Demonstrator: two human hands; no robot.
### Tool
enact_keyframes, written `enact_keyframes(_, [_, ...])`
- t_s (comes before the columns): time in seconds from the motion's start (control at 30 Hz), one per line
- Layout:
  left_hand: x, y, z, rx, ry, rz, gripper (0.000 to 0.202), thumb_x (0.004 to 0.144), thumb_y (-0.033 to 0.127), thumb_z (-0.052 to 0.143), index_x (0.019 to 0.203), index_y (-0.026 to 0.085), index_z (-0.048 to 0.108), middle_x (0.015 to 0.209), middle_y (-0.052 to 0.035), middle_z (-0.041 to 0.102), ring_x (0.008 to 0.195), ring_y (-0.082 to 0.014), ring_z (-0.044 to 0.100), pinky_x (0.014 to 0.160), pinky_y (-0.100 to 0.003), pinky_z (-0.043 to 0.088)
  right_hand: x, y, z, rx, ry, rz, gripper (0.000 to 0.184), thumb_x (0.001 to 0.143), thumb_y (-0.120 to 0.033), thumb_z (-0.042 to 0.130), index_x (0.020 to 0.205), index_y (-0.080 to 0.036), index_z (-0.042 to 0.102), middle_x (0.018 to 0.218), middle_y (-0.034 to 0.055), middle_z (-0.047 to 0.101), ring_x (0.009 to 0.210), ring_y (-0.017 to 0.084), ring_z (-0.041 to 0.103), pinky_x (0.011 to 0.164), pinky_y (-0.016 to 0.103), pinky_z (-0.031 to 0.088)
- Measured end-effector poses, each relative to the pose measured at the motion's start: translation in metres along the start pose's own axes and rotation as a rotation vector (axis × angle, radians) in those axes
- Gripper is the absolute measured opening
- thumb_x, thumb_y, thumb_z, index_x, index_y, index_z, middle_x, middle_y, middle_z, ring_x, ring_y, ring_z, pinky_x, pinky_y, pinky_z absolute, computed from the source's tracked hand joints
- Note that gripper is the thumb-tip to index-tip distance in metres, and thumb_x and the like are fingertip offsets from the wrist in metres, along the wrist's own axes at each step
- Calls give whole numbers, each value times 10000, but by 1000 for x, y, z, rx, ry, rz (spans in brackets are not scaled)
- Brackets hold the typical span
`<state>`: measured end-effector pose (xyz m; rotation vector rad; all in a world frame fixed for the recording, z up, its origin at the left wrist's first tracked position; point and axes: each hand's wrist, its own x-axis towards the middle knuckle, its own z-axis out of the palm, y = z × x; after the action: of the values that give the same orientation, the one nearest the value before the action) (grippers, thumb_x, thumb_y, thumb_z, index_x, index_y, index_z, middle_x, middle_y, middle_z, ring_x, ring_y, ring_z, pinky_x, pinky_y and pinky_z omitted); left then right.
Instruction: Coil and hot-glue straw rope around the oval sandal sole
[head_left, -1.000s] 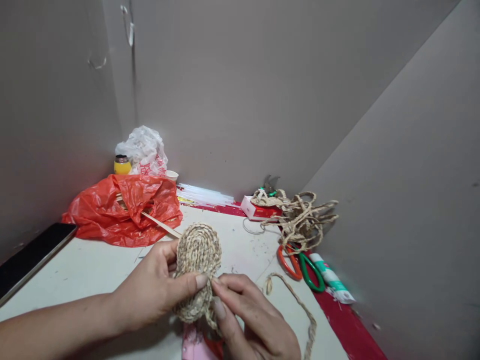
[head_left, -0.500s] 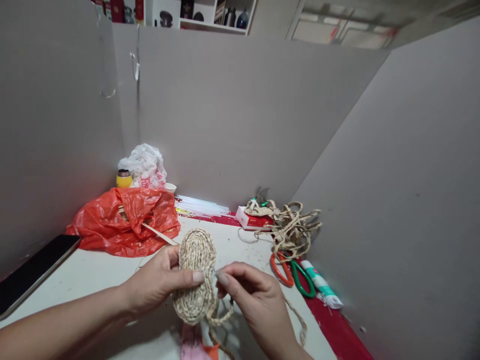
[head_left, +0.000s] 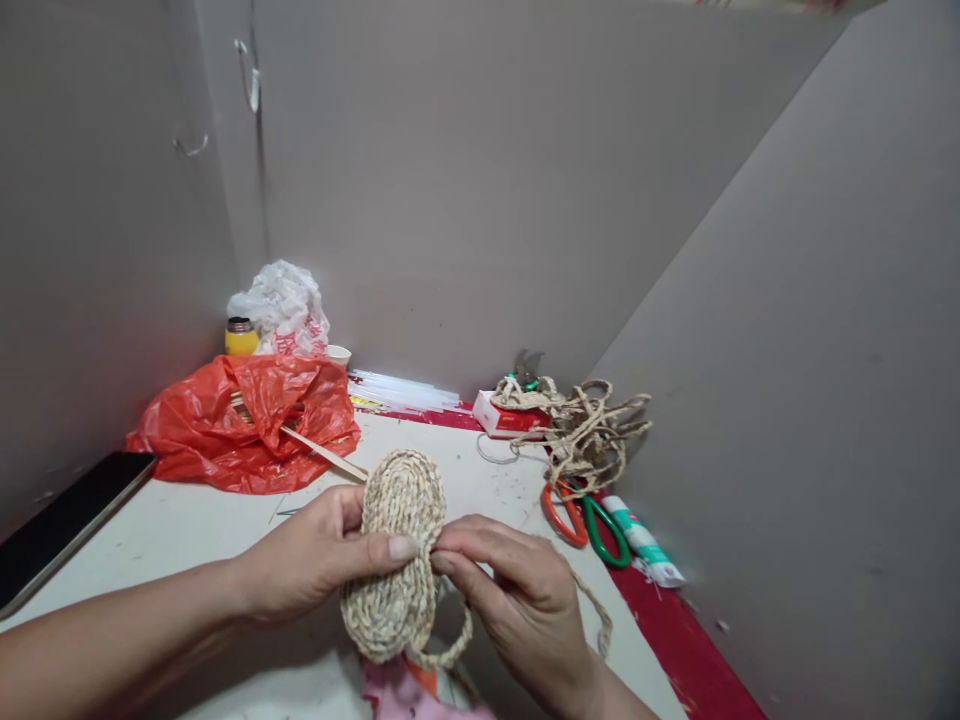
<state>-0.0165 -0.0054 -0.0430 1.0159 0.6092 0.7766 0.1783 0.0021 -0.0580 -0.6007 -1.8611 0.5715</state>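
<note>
**Hidden or cut off:** A pink object (head_left: 401,700) at 6 o'clock below the woven straw oval (head_left: 394,570) is cut by the picture's lower edge and cannot be identified. The dark flat device (head_left: 64,520) at 9 o'clock is cropped at the left edge. The fingers of the left hand (head_left: 315,555) behind the oval are hidden.

**Surroundings:** All directions are taken from the oval.
- On the white table (head_left: 187,520), a red plastic bag (head_left: 240,425) lies at 10 o'clock with a wooden stick (head_left: 322,452) protruding from it.
- A white bag (head_left: 281,310) and a yellow jar (head_left: 241,338) stand behind the red bag.
- At 2 o'clock are a tangled cord bundle (head_left: 592,435) and a red box (head_left: 510,418).
- Scissors (head_left: 585,520) and a tube (head_left: 645,555) lie at 3 o'clock.

**Hands:** The left hand grips the oval above the table, thumb across its front face. The right hand (head_left: 517,600) pinches the oval's right edge, where a braid tail (head_left: 450,650) loops beneath.
</note>
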Motion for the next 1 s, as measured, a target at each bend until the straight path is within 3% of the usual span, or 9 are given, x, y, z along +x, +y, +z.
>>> enact_keyframes(0.4, [-1,-3,3,-8,9,38,247,783,266,700,976,113,689,783,-49,675,686,-126,612,674,-239,487,1,-3,-1,-93,-59,-63,133,851,-78,592,824,-180,673,659,34,664,573,146,608,546,245,509])
enact_keyframes(0.63, [3,-4,1,15,56,36,223,765,271,717,907,101,692,768,-49,677,668,-125,610,654,-233,487,-2,-3,3,-93,-65,24,127,859,-102,594,796,-167,683,662,28,666,565,136,607,536,215,488])
enact_keyframes(0.83, [10,-9,-4,-93,54,70,257,754,268,712,946,98,695,789,-89,705,700,-159,642,698,-272,503,6,-3,-4,14,-115,286,231,908,-238,551,734,-170,687,622,15,677,567,137,633,557,210,501])
enact_keyframes(1.0, [9,-11,-4,-109,35,77,259,761,242,700,967,86,704,785,-102,711,689,-149,640,685,-255,498,5,-2,-10,-36,-152,226,202,890,-234,588,734,-161,693,614,22,683,554,134,631,552,207,487])
